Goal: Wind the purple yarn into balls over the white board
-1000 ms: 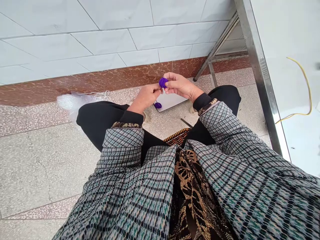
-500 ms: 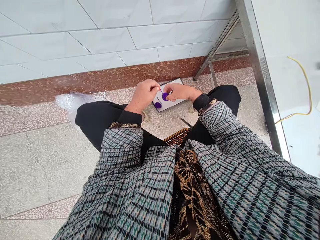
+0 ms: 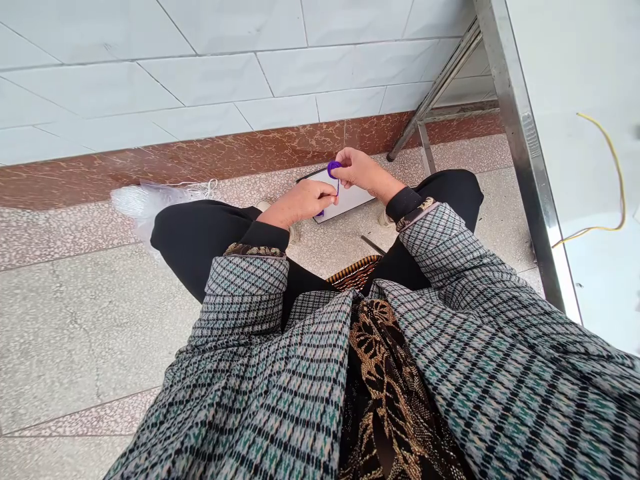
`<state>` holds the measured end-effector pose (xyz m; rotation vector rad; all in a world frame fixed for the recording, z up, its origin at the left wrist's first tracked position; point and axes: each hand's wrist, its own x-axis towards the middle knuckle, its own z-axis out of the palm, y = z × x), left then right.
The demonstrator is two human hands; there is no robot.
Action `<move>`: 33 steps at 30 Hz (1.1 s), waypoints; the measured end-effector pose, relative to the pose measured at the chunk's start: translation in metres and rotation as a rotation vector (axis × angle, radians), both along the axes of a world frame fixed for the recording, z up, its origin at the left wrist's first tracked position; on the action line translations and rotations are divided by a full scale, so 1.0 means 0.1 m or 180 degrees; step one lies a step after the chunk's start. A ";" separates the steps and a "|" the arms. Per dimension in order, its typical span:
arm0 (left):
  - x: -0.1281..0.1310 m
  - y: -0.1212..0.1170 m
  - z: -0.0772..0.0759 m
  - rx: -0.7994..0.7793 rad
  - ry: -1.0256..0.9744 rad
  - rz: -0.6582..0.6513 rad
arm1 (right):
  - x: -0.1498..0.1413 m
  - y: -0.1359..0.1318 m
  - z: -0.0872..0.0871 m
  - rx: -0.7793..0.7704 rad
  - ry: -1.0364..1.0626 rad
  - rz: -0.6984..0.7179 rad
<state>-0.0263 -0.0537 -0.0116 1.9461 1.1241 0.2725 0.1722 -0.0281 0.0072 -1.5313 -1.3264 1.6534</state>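
My right hand (image 3: 359, 172) pinches a small round purple piece wound with yarn (image 3: 333, 165) at its upper left edge. From that piece a purple yarn strand (image 3: 338, 189) runs down to my left hand (image 3: 306, 200), whose thumb and fingertips are closed on it. Beneath both hands lies a white board with a dark rim (image 3: 350, 205) on the floor. A second purple piece (image 3: 320, 214) shows only in part below my left hand, which covers the rest of it.
A clear plastic bag with white cord (image 3: 135, 203) lies on the floor beyond my left knee. Between my thighs is the edge of a woven seat (image 3: 354, 272). A metal-framed table (image 3: 525, 147) stands at the right, with a yellow wire (image 3: 617, 173) on its top. Ahead is a tiled wall (image 3: 210, 87).
My right hand has lifted the round purple piece up and away from the board. My left hand has swung down and to the right with the strand, partly covering the second purple piece.
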 end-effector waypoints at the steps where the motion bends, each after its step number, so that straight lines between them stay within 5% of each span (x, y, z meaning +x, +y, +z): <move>1: 0.00 0.00 0.01 0.0029 -0.0002 0.0036 | 0.01 0.00 -0.01 -0.0016 -0.0112 0.0067; 7: -0.04 0.07 0.04 0.0642 0.0009 0.0804 | 0.03 -0.05 0.07 -0.0364 -0.0082 0.0639; 17: -0.06 0.13 -0.04 0.0561 0.0123 0.1013 | 0.03 -0.09 0.24 -0.0764 0.0692 0.0622; 22: -0.01 0.08 -0.05 0.0218 0.0199 0.0460 | -0.02 -0.07 0.21 -0.0523 0.0838 0.0173; 27: 0.01 0.02 -0.02 0.0048 0.0227 -0.0010 | -0.02 0.00 0.02 -0.0241 0.0086 0.0063; 30: -0.02 0.05 0.00 0.0406 0.0012 0.0366 | 0.00 -0.01 0.03 -0.0343 -0.0384 0.0455; 33: -0.05 0.10 0.02 0.0666 0.0039 0.0851 | 0.01 -0.05 0.11 -0.0513 -0.0184 0.0720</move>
